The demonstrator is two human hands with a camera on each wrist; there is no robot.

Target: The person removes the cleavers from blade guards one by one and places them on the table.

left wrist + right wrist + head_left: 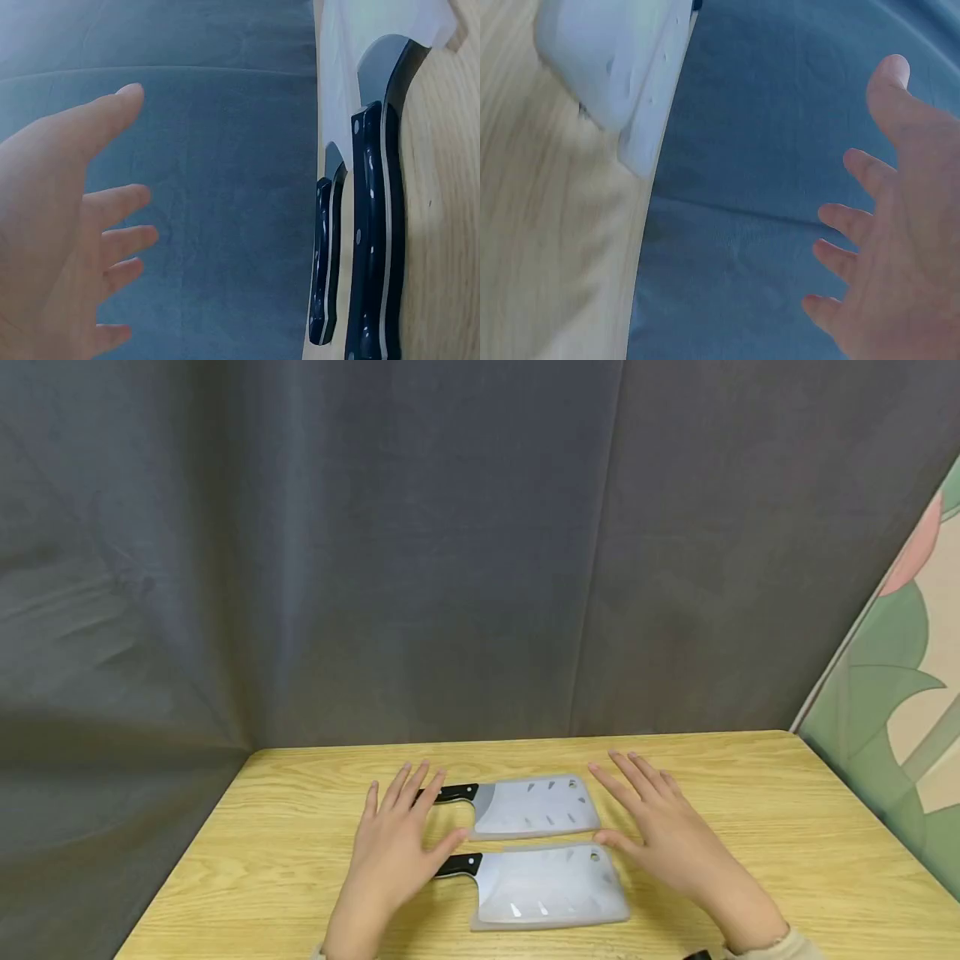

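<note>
Both hands hovered open, the left hand [393, 839] by the black handles and the right hand [660, 831] beside two sheathed cleavers [543, 852] lying parallel on the table [750, 793]; gripping handles, never blades, seemed wisest.

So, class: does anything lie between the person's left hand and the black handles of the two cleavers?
Nothing visible does. The left hand hovers open beside the far cleaver and the near cleaver, over their handles, with only bare table around. The right hand is open at the blade ends.
</note>
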